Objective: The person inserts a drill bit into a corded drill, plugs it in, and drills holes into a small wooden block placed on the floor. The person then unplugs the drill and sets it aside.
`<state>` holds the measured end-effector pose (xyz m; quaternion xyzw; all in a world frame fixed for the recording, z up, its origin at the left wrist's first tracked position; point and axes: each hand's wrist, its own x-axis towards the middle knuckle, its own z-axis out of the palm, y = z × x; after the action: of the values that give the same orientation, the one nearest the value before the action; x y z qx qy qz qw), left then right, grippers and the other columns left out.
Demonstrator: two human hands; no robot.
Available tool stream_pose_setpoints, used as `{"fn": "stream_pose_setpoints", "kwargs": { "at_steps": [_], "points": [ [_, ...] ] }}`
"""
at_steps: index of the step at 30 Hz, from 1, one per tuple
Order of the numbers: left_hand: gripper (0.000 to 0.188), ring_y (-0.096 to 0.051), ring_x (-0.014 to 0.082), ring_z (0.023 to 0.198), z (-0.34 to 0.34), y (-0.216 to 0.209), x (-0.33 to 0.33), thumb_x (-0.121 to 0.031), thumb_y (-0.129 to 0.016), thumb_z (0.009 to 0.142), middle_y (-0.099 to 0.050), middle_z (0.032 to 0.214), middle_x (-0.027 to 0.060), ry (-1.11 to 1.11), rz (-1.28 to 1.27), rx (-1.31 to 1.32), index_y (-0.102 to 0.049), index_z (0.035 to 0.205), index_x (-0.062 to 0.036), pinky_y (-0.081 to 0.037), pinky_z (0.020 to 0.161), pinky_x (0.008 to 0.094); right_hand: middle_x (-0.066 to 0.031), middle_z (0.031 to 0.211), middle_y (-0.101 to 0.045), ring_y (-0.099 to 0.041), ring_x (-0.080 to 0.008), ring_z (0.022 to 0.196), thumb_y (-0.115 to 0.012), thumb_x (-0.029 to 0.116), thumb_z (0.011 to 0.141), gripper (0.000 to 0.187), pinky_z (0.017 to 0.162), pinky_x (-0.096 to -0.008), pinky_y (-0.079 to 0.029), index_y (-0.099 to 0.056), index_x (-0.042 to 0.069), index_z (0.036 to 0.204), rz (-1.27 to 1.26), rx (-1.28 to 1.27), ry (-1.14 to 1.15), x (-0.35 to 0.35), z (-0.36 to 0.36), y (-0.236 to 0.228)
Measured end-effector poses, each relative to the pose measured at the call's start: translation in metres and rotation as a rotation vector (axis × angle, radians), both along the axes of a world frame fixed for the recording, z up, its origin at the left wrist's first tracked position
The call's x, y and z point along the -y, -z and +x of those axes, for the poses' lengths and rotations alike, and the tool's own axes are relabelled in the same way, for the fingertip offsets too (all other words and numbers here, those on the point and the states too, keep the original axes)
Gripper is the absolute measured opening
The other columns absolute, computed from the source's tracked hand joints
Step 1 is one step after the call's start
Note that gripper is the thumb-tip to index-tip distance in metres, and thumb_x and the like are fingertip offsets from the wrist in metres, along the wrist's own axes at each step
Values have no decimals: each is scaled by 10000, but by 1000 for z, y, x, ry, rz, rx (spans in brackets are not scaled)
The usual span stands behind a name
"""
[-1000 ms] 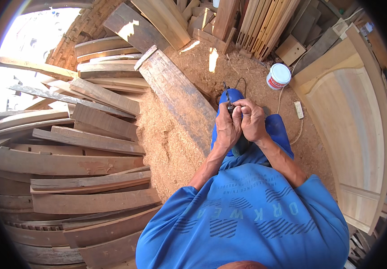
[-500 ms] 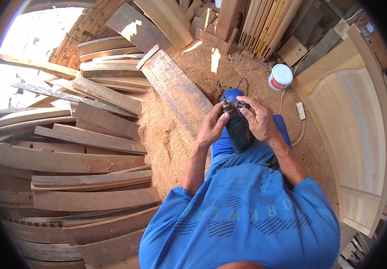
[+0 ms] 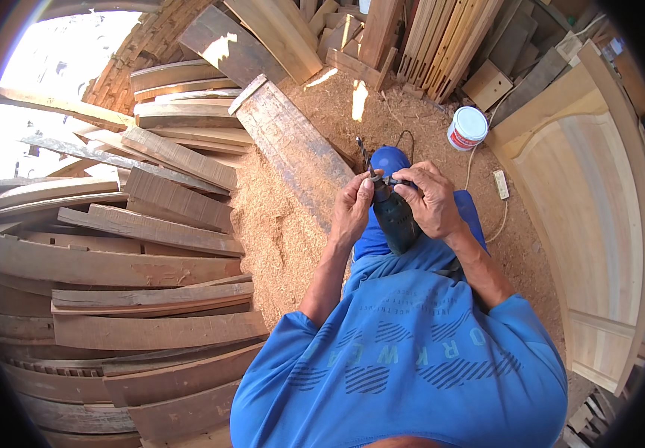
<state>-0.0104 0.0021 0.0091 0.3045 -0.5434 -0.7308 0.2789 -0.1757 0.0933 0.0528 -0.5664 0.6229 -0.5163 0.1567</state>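
Note:
A dark green power drill rests on my lap with its chuck pointing away from me. From the chuck rises a dark spiral drill bit. My left hand is closed, thumb and forefinger pinching the bit's base where it enters the chuck. On the other side, my right hand is closed on a small dark chuck key set against the chuck's side. The fingers partly cover the chuck, so how far the key sits in it is hidden.
Curved wooden boards are stacked along the left. A worn plank lies over sawdust ahead. To the right are a white bucket, a power strip with its cord, and a large wooden panel.
My left fingers have shifted from around the chuck to the bit's base. More of the bit shows, tilted further left. My right hand stays at the chuck's side with the key.

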Motion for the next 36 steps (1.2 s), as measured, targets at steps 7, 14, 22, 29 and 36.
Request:
{"fn": "stream_pose_setpoints", "kwargs": {
  "at_steps": [7,14,22,29,36],
  "points": [
    [492,-643,184,1058,1,7,0,-372,-487,1056,-667,1149,121,-20,-22,8,-578,1295,49,-516,961,357,-97,903,-674,-592,-297,888,-737,68,829,210,805,-389,-499,-673,57,1029,-46,-94,-63,4,-4,1],
    [411,-613,99,962,-2,-1,-1,-319,-535,1047,-689,1040,35,-15,-72,34,-615,1268,18,-499,861,260,-93,898,-681,-593,-304,873,-707,18,829,200,806,-394,-498,-666,43,1023,-78,-205,-109,7,-8,-6],
    [246,-630,167,818,-28,-10,-15,-237,-576,1017,-668,874,107,-145,-411,194,-567,1138,-23,-512,727,336,-181,1006,-713,-686,-348,889,-665,77,904,208,770,-403,-559,-671,-13,1092,19,-130,-106,6,-9,-2],
    [220,-607,426,670,-54,-2,-23,-196,-606,984,-588,752,235,-242,-533,218,-485,1017,-14,-451,564,462,-213,992,-698,-687,-370,899,-491,274,1045,359,790,-392,-546,-665,-40,1061,61,77,38,7,-1,10],
    [260,-670,385,730,-54,-7,-29,-208,-614,983,-635,798,235,-231,-572,286,-491,1060,8,-504,604,437,-92,891,-671,-619,-149,829,-419,440,1064,535,751,-306,-510,-659,-37,1048,15,292,166,7,16,28]
  ]
}}
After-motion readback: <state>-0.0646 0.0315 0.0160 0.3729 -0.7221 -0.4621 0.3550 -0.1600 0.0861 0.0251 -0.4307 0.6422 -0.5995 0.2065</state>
